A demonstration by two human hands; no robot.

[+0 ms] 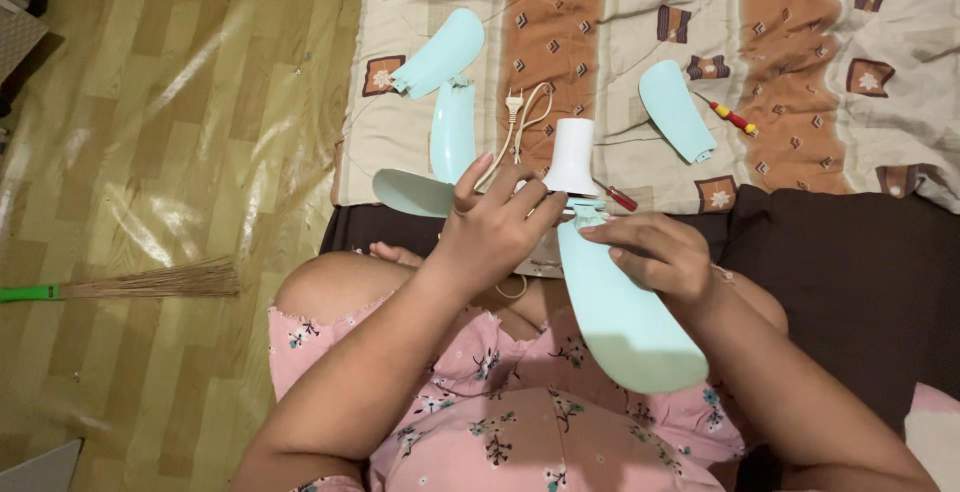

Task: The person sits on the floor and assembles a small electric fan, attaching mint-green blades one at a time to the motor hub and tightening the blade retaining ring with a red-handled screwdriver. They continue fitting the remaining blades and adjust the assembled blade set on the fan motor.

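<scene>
Left hand (497, 227) curled around white fan hub (573, 157), right hand (655, 257) pinching root of pale-green fan blade (625, 317) just below it, over the lap. Loose blades (675, 110) and red screwdriver (733, 118) on patterned blanket (800, 42) beyond.

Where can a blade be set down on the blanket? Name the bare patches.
Free: the blanket above the screwdriver, right of the loose right blade; also the brown strip between cord and that blade. Crowded: around the white hub, where both hands and the left blades cluster.
</scene>
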